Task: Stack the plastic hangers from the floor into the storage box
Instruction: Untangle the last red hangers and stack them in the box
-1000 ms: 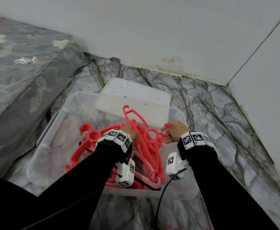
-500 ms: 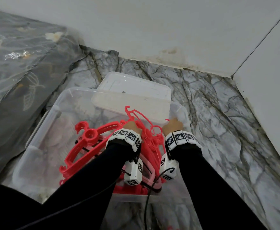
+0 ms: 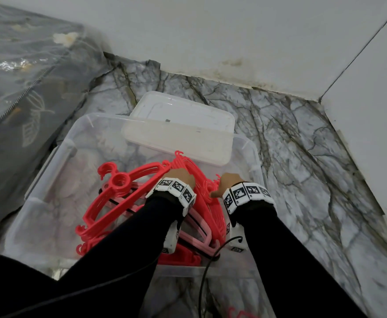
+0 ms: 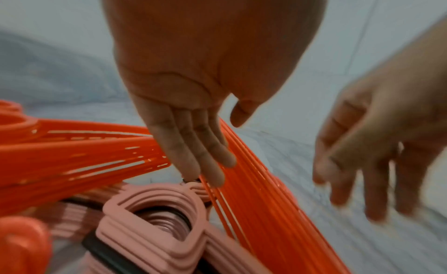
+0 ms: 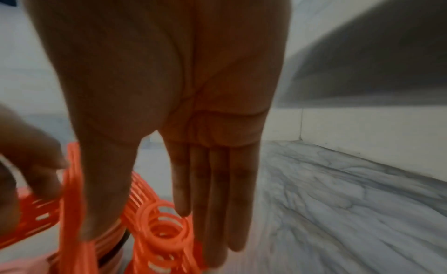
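A clear plastic storage box (image 3: 253, 154) on the marble floor holds a pile of red hangers (image 3: 128, 180) over pink hangers (image 3: 197, 235). My left hand (image 3: 181, 177) is inside the box, its straight fingers (image 4: 212, 169) pressing on a tilted bundle of red hangers (image 4: 254, 192) just above the pink hangers (image 4: 154, 211). My right hand (image 3: 227, 182) is beside it, near the box's right wall. Its fingers (image 5: 210, 211) are straight and hold nothing, and they hang over the ringed necks of the red hangers (image 5: 164, 226). In the left wrist view the right hand (image 4: 362, 173) is blurred, fingers loosely spread.
A clear lid (image 3: 183, 115) leans on the box's far rim. A plastic-wrapped grey mattress (image 3: 16, 76) bounds the left side. White walls (image 3: 371, 111) close the far and right sides. A black cable (image 3: 201, 283) trails from my wrists. A red piece (image 3: 238, 314) lies on the floor near me.
The raised red hanger bundle has gone down into the box. My right hand let go of the hook it pinched and moved in beside the left hand.
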